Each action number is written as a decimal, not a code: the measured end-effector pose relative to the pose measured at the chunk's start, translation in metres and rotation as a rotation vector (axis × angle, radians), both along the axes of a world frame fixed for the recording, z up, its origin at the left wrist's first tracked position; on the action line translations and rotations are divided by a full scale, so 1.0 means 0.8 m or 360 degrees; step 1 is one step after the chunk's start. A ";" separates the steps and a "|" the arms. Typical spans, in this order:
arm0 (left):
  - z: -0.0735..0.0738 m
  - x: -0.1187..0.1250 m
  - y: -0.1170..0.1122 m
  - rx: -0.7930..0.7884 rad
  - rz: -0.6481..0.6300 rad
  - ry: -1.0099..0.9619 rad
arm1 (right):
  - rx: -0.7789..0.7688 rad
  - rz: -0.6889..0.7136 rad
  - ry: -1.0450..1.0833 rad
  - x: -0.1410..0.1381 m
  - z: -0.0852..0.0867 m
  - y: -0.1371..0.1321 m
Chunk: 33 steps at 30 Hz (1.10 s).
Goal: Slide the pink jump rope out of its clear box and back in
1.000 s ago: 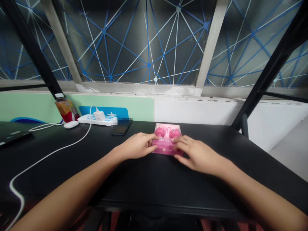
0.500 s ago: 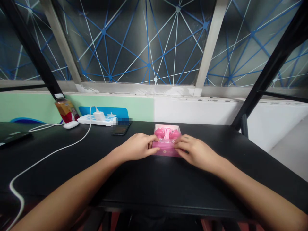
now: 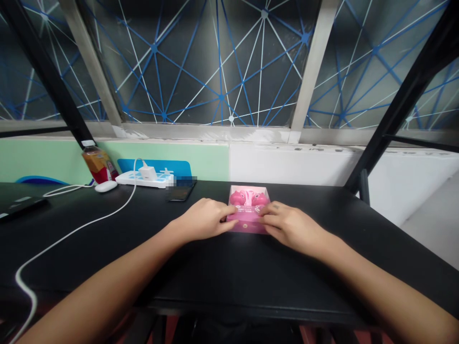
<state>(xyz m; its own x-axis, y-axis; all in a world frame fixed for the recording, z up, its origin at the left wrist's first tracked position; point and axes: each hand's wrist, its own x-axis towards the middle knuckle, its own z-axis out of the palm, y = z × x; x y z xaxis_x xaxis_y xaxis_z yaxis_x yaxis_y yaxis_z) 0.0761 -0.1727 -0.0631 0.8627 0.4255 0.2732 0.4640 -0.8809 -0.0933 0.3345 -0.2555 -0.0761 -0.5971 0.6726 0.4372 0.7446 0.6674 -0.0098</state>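
A small pink box (image 3: 246, 228) rests on the black table in front of me. Through its clear top show two rounded, glossy pink items (image 3: 250, 198) with a paler pink piece between them; their exact kind I cannot make out. My left hand (image 3: 204, 219) grips the box's left side, thumb low near the front and fingers on the upper face. On the opposite side, my right hand (image 3: 290, 225) has its bent fingers and thumb closed on the right edge. Pale printing crosses the box's front part. Some fingertips are blurred against the pink surface.
Left of the box lies a dark phone (image 3: 181, 189). Behind it are a white power strip (image 3: 125, 178) with a plugged charger (image 3: 147, 173), a white mouse (image 3: 106, 186) and a drink bottle (image 3: 96, 163). A white cable (image 3: 84, 223) runs across the table's left side.
Both hands stay on the box's sides with barely any movement. The pale band across the box's front part looks smoother now, and the fingers have shifted very slightly.
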 end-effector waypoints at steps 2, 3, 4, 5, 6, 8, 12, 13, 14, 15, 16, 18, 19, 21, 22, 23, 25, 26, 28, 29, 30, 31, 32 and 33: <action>0.002 0.000 -0.001 0.0002 -0.0012 -0.0003 | 0.0010 0.0007 0.0001 0.000 0.001 0.000; 0.002 0.000 -0.002 -0.0004 -0.0017 -0.0007 | 0.0008 0.0011 0.0002 0.000 0.001 -0.001; 0.003 0.000 -0.002 -0.0014 -0.0018 -0.0014 | 0.0004 0.0013 0.0002 -0.001 0.002 -0.001; 0.004 -0.001 -0.003 -0.0028 -0.0017 -0.0020 | 0.0000 0.0016 0.0003 -0.001 0.002 -0.001; 0.005 -0.001 -0.003 -0.0048 -0.0012 -0.0024 | -0.0008 0.0018 0.0006 -0.001 0.003 -0.002; 0.006 -0.002 -0.003 -0.0103 -0.0002 -0.0032 | -0.0023 0.0009 0.0017 -0.002 0.004 -0.002; 0.007 -0.004 0.000 -0.0214 0.0005 -0.0064 | -0.0047 -0.0008 0.0034 -0.003 0.004 -0.002; 0.006 -0.004 0.000 -0.0223 0.0006 -0.0073 | -0.0051 -0.0004 0.0041 -0.002 0.004 -0.002; 0.005 -0.004 0.001 -0.0226 0.0009 -0.0079 | -0.0056 0.0003 0.0052 -0.002 0.003 -0.001; 0.004 -0.005 0.002 -0.0223 0.0013 -0.0081 | -0.0062 0.0009 0.0066 -0.002 0.002 0.000; 0.002 -0.004 0.002 -0.0220 0.0017 -0.0083 | -0.0069 0.0012 0.0078 -0.001 0.002 0.001; 0.000 -0.004 0.002 -0.0215 0.0023 -0.0084 | -0.0077 0.0015 0.0096 -0.001 0.001 0.002; 0.000 -0.004 0.002 -0.0211 0.0024 -0.0084 | -0.0079 0.0015 0.0103 -0.001 0.001 0.002; -0.001 -0.004 0.001 -0.0183 0.0028 -0.0091 | -0.0084 0.0013 0.0113 -0.001 0.001 0.002; -0.001 -0.003 0.000 -0.0162 0.0034 -0.0097 | -0.0088 0.0010 0.0119 -0.001 0.001 0.002; 0.000 -0.003 0.000 -0.0140 0.0041 -0.0102 | -0.0093 0.0004 0.0124 -0.002 0.001 0.002; 0.002 -0.003 -0.003 -0.0111 0.0059 -0.0105 | -0.0103 -0.0014 0.0130 -0.003 0.002 0.001; 0.003 -0.003 -0.004 -0.0108 0.0071 -0.0101 | -0.0106 -0.0022 0.0129 -0.003 0.002 0.001; 0.005 -0.003 -0.005 -0.0115 0.0090 -0.0103 | -0.0095 -0.0032 0.0128 -0.004 0.001 0.000; 0.007 -0.003 -0.006 -0.0121 0.0091 -0.0116 | -0.0083 -0.0038 0.0128 -0.004 0.000 0.000; 0.007 -0.003 -0.007 -0.0132 0.0080 -0.0134 | -0.0068 -0.0052 0.0128 -0.004 0.000 0.000; 0.008 -0.003 -0.007 -0.0147 0.0054 -0.0157 | -0.0053 -0.0070 0.0126 -0.005 -0.001 0.000; 0.009 -0.003 -0.006 -0.0168 0.0020 -0.0180 | -0.0044 -0.0089 0.0119 -0.005 -0.001 0.000; 0.009 -0.004 -0.006 -0.0196 -0.0017 -0.0200 | -0.0040 -0.0107 0.0103 -0.005 -0.001 0.000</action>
